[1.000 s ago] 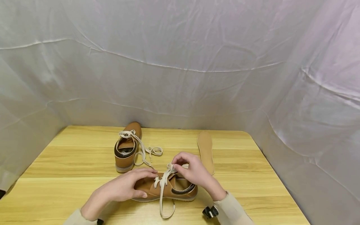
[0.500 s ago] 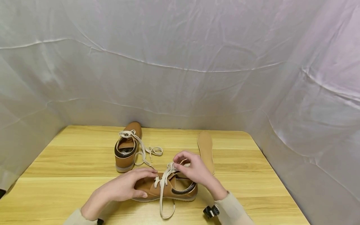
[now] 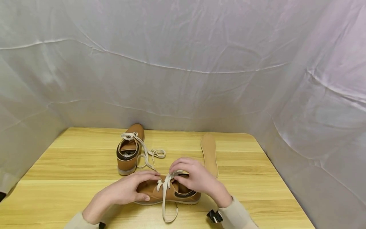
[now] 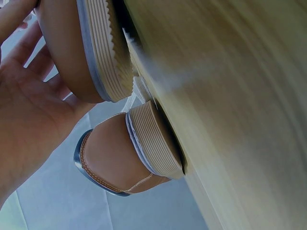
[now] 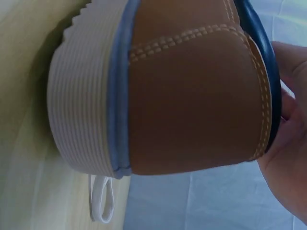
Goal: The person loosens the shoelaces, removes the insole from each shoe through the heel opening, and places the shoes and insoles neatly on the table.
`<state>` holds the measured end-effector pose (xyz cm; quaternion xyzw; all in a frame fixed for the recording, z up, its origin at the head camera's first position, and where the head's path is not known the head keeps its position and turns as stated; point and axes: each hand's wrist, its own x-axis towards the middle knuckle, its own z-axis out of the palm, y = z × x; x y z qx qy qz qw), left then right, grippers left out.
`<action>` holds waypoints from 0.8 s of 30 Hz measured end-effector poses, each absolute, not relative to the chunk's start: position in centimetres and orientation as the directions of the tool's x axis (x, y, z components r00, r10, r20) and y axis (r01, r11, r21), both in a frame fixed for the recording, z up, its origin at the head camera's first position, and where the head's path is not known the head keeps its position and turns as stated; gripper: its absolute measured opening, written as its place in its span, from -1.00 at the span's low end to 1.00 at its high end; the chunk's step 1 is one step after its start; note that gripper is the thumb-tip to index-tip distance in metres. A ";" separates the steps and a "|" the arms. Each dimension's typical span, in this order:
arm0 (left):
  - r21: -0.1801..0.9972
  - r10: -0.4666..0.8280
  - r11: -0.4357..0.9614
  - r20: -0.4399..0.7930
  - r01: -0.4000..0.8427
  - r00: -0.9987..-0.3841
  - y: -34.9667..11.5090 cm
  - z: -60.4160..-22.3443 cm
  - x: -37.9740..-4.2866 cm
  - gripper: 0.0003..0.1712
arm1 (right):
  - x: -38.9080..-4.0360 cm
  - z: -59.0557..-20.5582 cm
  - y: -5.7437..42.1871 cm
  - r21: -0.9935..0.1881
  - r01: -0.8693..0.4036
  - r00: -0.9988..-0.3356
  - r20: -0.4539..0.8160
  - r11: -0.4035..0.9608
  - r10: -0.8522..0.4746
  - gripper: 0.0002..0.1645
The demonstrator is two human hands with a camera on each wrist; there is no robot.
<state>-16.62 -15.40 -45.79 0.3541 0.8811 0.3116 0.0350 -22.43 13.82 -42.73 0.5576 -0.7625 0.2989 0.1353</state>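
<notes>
A brown leather lace-up shoe (image 3: 152,187) with a ridged pale sole lies sideways on the table, toe to the left. My left hand (image 3: 125,187) holds its toe, thumb on the near side and fingers on the far side. At the lacing, my right hand (image 3: 194,176) pinches the cream shoelace (image 3: 165,197) near the shoe's opening; one lace end loops down onto the table. In the right wrist view, the shoe's heel (image 5: 192,105) hides the fingertips. The left wrist view shows the left hand (image 4: 33,105) against the shoe's toe (image 4: 67,48).
A second brown shoe (image 3: 126,164), loosely laced, stands at the back left, its lace trailing right. A tan insole (image 3: 209,152) lies at the back right. The wooden table (image 3: 257,190) is bordered by grey fabric walls (image 3: 183,89). A small black device (image 3: 214,216) sits by the right sleeve.
My right hand has lowered and shifted slightly left, its fingers now closer to the lacing and over the shoe's opening. The left hand and the shoe stay in place.
</notes>
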 end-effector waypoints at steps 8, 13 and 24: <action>0.571 0.644 0.557 0.161 0.603 -0.748 -15.4 -45.8 -16.6 -0.29 | -22.2 -43.2 13.7 -0.288 -0.912 -0.404 0.512 0.291 -0.758 -0.83; 0.574 0.643 0.557 0.160 0.600 -0.749 -15.4 -45.9 -16.6 -0.29 | -22.4 -43.3 13.8 -0.279 -0.916 -0.397 0.510 0.290 -0.763 -0.83; 0.575 0.642 0.560 0.154 0.597 -0.751 -15.4 -45.8 -16.6 -0.29 | -23.3 -43.2 14.4 -0.271 -0.920 -0.393 0.629 0.284 -0.671 -0.76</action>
